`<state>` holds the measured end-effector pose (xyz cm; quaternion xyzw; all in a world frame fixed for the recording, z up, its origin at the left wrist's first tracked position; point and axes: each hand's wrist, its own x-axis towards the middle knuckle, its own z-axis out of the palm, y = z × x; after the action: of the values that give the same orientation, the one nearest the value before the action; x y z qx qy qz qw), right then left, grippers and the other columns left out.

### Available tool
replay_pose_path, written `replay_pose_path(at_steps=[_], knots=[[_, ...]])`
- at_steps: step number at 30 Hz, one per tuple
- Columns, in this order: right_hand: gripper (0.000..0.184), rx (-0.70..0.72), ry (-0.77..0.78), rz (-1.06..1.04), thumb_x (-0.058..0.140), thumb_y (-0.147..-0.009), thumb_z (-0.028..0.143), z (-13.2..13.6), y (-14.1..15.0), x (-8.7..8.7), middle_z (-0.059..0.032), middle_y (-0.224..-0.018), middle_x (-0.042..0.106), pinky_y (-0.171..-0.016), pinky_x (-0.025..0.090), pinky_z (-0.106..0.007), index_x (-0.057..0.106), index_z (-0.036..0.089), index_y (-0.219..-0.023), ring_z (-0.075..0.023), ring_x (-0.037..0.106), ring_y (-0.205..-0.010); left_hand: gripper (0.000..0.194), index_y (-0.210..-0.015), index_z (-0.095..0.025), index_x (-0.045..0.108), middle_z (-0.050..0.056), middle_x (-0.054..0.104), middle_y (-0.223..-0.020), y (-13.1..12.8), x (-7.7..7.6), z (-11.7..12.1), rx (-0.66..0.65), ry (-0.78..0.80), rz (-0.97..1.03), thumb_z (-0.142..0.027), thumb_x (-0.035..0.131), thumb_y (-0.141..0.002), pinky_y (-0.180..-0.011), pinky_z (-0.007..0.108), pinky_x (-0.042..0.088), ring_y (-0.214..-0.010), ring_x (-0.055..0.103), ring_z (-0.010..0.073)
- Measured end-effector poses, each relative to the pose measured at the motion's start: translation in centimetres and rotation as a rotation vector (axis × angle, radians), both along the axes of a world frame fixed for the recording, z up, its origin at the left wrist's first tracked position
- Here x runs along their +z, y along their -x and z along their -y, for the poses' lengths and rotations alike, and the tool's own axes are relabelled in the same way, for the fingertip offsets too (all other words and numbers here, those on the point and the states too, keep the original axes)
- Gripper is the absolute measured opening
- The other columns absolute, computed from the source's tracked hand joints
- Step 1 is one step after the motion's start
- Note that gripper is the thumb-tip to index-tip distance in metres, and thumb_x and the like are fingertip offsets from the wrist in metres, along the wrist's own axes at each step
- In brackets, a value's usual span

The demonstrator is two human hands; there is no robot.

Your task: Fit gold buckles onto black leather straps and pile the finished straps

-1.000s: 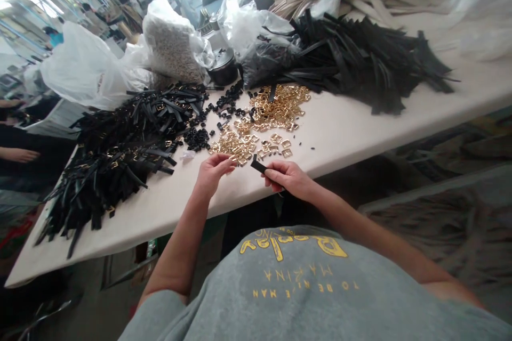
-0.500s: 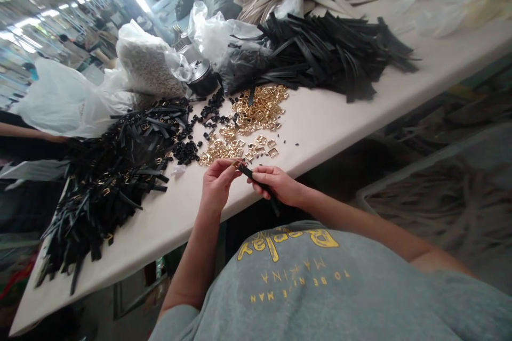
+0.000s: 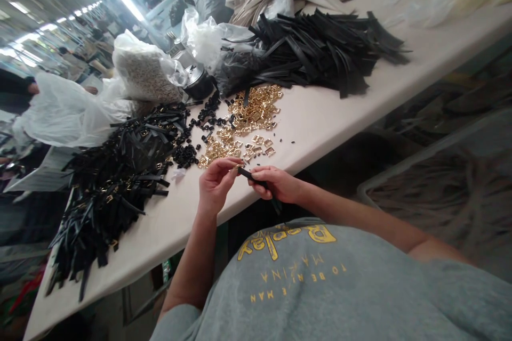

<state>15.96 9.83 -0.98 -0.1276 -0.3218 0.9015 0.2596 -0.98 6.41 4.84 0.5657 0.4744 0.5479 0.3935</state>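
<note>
My left hand [image 3: 218, 184] is closed, thumb and fingers pinching a small gold buckle [image 3: 239, 167] at the end of a black strap [image 3: 246, 173]. The fingers partly cover the buckle. My right hand [image 3: 280, 184] grips the same strap farther along, its tail hanging below the palm. Both hands are just above the table's front edge. Beyond them lies a heap of gold buckles [image 3: 256, 109], with several loose ones closer in. Small black loops [image 3: 185, 154] are piled to the left of the buckles.
Black straps with gold buckles [image 3: 116, 181] cover the table's left end. More black straps [image 3: 320, 53] lie at the back. A tin [image 3: 198, 82] and plastic bags [image 3: 142, 66] stand behind. A person's hand [image 3: 32, 88] shows at far left. A bin [image 3: 440, 186] stands right.
The view has shifted slightly. My hands keep their hold on the strap and buckle, almost unmoved. At far left, another person's arm has moved away from the front of the plastic bag.
</note>
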Motion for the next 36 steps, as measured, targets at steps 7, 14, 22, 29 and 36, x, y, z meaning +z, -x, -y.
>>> replay_pose_path(at_steps=[7, 14, 22, 29, 36], knots=[[0.026, 0.001, 0.088, -0.088, 0.068, -0.081, 0.039, -0.1, 0.1, -0.5, 0.0065, -0.055, 0.051, -0.038, 0.029, -0.014, 0.06, 0.015, -0.084, -0.0031, 0.037, -0.04, 0.011, -0.084, -0.019, 0.069, 0.007, 0.071, -0.099, -1.0, -0.3, 0.3, 0.086, -0.042, -0.031, -0.028, 0.074, -0.081, -0.074, 0.028, 0.058, -0.088, 0.07, 0.0172], [0.027, -0.013, 0.045, -0.058, 0.069, -0.08, 0.04, 0.3, 0.2, -0.6, 0.0056, -0.054, 0.052, -0.039, 0.029, -0.015, 0.06, 0.015, -0.08, -0.0041, 0.039, -0.041, 0.009, -0.091, -0.022, 0.074, 0.006, 0.068, -0.105, -0.2, -0.4, -0.2, 0.21, -0.249, -0.327, -0.025, 0.073, -0.082, -0.086, 0.033, 0.056, -0.097, 0.067, 0.0183], [0.032, -0.03, 0.001, -0.035, 0.07, -0.081, 0.045, 0.6, 0.6, -0.3, 0.0052, -0.056, 0.053, -0.039, 0.029, -0.015, 0.06, 0.015, -0.081, -0.0042, 0.04, -0.043, 0.014, -0.095, -0.028, 0.076, 0.003, 0.069, -0.107, 0.3, 0.8, -0.5, 0.215, -0.429, -0.586, -0.021, 0.071, -0.083, -0.085, 0.033, 0.056, -0.094, 0.067, 0.0171], [0.037, -0.039, 0.017, -0.074, 0.075, -0.077, 0.049, 0.5, 0.7, -0.4, 0.0053, -0.056, 0.055, -0.04, 0.029, -0.015, 0.061, 0.015, -0.082, -0.0038, 0.041, -0.043, 0.015, -0.094, -0.029, 0.076, 0.003, 0.07, -0.104, 0.0, 0.5, -0.3, 0.233, -0.43, -0.565, -0.021, 0.071, -0.083, -0.088, 0.035, 0.056, -0.095, 0.067, 0.0176], [0.035, -0.048, 0.009, -0.107, 0.074, -0.078, 0.048, 0.3, 0.6, -0.2, 0.0049, -0.057, 0.056, -0.04, 0.029, -0.016, 0.061, 0.016, -0.084, -0.0044, 0.043, -0.044, 0.017, -0.096, -0.029, 0.076, 0.003, 0.071, -0.102, -0.3, -0.1, 0.1, 0.194, -0.433, -0.508, -0.019, 0.071, -0.084, -0.085, 0.034, 0.056, -0.093, 0.067, 0.017]])
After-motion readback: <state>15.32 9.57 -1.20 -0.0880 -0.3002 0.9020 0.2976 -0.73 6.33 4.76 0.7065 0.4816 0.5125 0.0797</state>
